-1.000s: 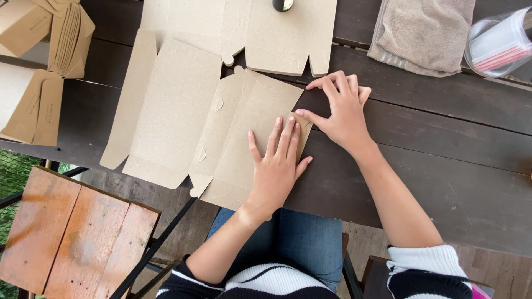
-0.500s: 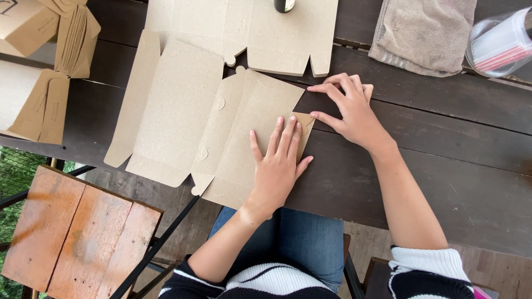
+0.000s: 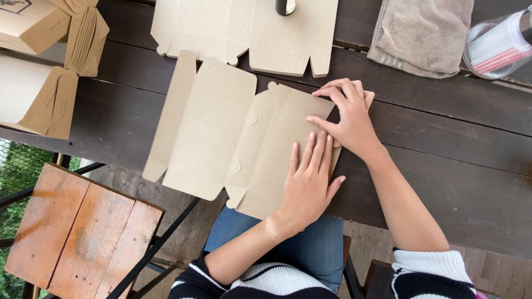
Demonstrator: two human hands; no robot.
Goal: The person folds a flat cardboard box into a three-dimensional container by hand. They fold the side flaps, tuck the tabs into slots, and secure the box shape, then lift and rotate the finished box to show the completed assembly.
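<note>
Cardboard box blank [image 3: 221, 133] lies unfolded on the dark wooden desk [image 3: 443, 166]. Left hand [image 3: 307, 182] presses flat on its right flap, fingers extended; right hand [image 3: 346, 116] rests fingertips there, gripping nothing.

Black-&-white striped knit sleeves [image 3: 424, 274], pushed up; blue jeans [image 3: 310, 249].

Matt brown cardboard — the flat box blank [image 3: 221, 133] at the table's near edge; dark, grainy wooden table [image 3: 454, 171]; nubby beige cloth towel [image 3: 424, 33] (far edge) — beside it a glossy clear plastic container [image 3: 496, 44].
</note>
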